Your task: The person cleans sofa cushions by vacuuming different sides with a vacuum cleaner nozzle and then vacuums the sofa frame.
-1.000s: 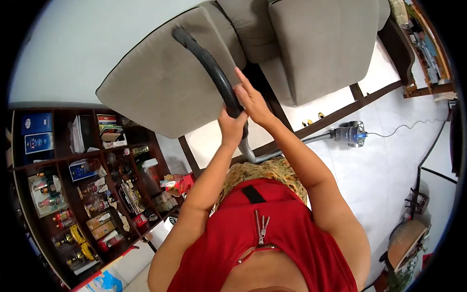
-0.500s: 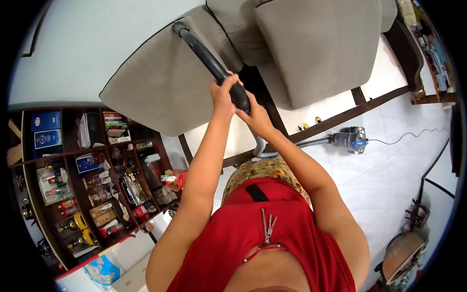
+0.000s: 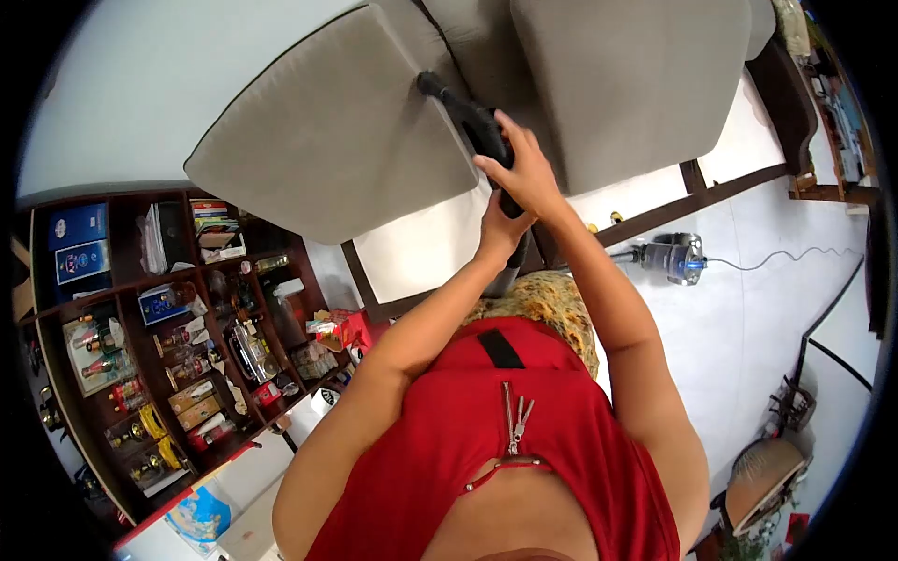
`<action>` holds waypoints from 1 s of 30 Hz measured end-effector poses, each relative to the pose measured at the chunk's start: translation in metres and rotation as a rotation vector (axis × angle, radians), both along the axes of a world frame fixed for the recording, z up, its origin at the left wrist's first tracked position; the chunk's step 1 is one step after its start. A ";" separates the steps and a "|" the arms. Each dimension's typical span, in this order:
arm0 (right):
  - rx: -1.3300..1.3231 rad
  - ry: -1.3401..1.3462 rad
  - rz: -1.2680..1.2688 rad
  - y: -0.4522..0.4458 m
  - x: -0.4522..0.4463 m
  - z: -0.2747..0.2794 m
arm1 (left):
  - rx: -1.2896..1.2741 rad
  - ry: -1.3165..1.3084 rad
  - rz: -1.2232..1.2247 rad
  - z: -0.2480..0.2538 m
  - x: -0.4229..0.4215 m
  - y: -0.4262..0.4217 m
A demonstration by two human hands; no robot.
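Left hand [image 3: 505,227] and right hand [image 3: 529,174] clasp black tube [image 3: 468,116].

Black wand [image 3: 483,132] partly behind fingers [image 3: 514,133]

Vacuum wand [image 3: 477,127]: black. Seat cushion [image 3: 318,136]: plain grey-beige. Top [image 3: 557,402]: red, black patch [image 3: 501,349]. Lower garment [image 3: 543,309]: mottled yellow, brown, black. Vacuum canister [image 3: 673,259]: grey with blue. Shelf unit [image 3: 112,297]: dark brown. Floor [image 3: 692,346]: whitish.

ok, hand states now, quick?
Left hand: closed, holding the black vacuum tube at its lower part.
Right hand: closed around the same tube, nearer the end that meets the grey cushion.
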State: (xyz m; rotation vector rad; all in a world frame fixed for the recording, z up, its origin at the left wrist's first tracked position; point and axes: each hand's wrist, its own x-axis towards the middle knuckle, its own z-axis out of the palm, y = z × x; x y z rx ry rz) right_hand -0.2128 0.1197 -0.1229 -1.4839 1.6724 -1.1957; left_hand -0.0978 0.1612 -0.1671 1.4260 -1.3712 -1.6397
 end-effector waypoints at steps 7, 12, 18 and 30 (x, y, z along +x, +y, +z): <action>0.202 -0.052 -0.144 -0.057 0.019 0.026 | -0.131 -0.126 -0.484 0.023 0.044 -0.036; -0.010 0.126 -0.231 -0.097 0.038 0.051 | -0.490 -0.436 -0.516 0.037 0.120 -0.158; 0.069 0.176 -0.211 -0.126 0.046 0.020 | -0.909 -0.803 -0.095 0.091 0.189 -0.336; 0.220 0.022 -0.270 -0.060 0.021 -0.020 | -0.770 -1.224 -0.306 0.070 0.197 -0.502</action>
